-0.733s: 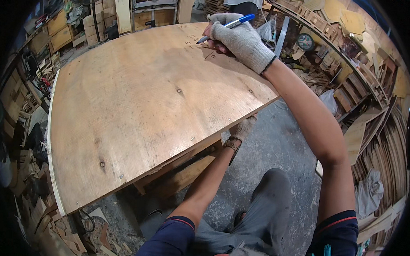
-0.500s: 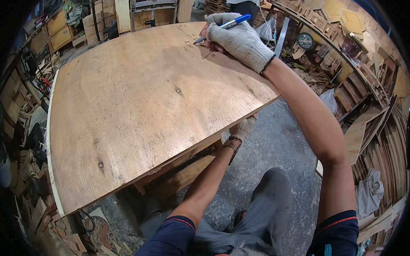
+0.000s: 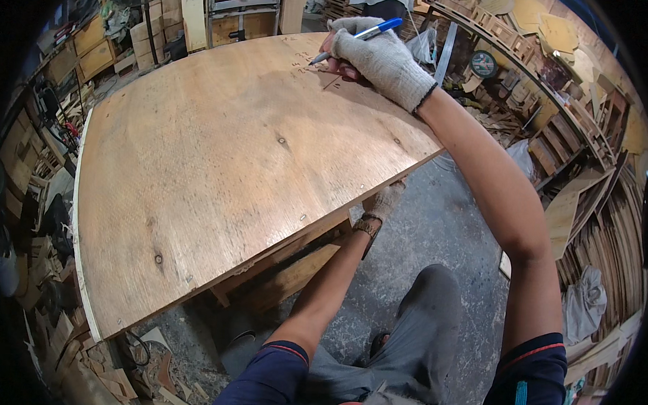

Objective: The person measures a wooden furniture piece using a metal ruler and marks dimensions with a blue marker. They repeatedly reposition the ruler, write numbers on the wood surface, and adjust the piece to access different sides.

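Observation:
A large plywood sheet lies flat in front of me. My right hand, in a grey knit glove, reaches to the sheet's far side and holds a blue pen with its tip on the wood, beside small pen marks. My left hand, also gloved, grips the near right edge of the sheet from below, with its fingers partly hidden under the wood.
Wooden supports show beneath the sheet, above a grey concrete floor. Stacked boards and offcuts fill the right side. Crates and clutter crowd the left and back. My knee sits below the sheet's edge.
My right hand has shifted the pen slightly along the far part of the sheet. The left hand stays at the sheet's edge.

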A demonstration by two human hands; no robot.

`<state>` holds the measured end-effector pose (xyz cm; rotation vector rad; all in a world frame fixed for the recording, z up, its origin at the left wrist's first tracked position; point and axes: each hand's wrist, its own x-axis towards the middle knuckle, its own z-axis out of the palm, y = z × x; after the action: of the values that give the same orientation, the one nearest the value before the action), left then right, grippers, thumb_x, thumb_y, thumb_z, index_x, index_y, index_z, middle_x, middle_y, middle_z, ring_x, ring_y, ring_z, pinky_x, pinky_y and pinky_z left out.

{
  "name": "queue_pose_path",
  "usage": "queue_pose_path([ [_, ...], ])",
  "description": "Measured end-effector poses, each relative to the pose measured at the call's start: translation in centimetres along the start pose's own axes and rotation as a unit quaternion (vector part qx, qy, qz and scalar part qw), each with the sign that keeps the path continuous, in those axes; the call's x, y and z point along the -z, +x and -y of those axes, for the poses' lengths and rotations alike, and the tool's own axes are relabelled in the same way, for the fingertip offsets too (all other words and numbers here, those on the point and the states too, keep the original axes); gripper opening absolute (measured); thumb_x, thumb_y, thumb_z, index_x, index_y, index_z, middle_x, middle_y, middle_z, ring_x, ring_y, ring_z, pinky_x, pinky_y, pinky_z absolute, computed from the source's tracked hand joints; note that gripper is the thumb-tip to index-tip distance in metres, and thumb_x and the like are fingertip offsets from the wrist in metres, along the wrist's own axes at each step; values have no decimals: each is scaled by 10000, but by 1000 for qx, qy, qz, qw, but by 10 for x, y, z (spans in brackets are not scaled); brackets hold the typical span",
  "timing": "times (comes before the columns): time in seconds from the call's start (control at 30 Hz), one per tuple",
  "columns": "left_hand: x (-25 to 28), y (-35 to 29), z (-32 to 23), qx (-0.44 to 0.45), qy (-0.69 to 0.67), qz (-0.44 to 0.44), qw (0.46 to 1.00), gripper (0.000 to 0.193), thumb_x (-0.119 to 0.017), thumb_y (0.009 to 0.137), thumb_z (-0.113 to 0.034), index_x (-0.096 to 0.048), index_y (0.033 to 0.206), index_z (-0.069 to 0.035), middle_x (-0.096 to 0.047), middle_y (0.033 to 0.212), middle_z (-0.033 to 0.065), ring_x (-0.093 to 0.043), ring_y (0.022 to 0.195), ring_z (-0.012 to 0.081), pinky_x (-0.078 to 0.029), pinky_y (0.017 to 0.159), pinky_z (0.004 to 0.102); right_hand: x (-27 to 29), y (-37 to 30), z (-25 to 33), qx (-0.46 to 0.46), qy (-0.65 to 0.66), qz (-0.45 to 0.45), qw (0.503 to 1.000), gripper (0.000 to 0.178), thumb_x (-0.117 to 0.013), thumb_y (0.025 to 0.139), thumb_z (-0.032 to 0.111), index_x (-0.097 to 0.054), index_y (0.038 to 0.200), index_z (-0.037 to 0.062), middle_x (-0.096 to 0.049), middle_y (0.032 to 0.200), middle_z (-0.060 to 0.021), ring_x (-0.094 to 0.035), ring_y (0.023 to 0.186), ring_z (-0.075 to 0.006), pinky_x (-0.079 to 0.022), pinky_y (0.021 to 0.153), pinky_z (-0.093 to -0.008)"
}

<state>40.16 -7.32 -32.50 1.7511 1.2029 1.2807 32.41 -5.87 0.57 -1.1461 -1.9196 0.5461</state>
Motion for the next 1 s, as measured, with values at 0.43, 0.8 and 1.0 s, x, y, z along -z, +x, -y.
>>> queue_pose_path([
  [0.43,15,-8,-50,-95,-80,-16,992,426,-700,917,-486,-712,868,-63,-702,786,158,-670,753,368,-499,671,462,13,10,-22,172,-31,-149,973,230,-609,1033,250,-697,1087,45,-732,864,-75,-649,632,-95,-536,583,-230],
  [0.8,42,-33,-147,-70,-297,69,950,439,-723,970,-373,-563,711,-56,-561,567,15,-572,522,81,-448,509,293,151,-177,34,336,-208,-567,723,607,-347,1103,479,-475,1431,-16,-636,1327,-247,-678,1163,-329,-583,930,-357],
  [1.0,89,-56,-189,-132,-252,107,953,454,-735,976,-306,-486,703,-42,-505,560,21,-589,531,67,-449,479,279,142,-208,-8,142,48,-472,869,586,-534,1070,399,-444,1488,-2,-595,1395,-226,-642,1110,-243,-537,905,-306],
])
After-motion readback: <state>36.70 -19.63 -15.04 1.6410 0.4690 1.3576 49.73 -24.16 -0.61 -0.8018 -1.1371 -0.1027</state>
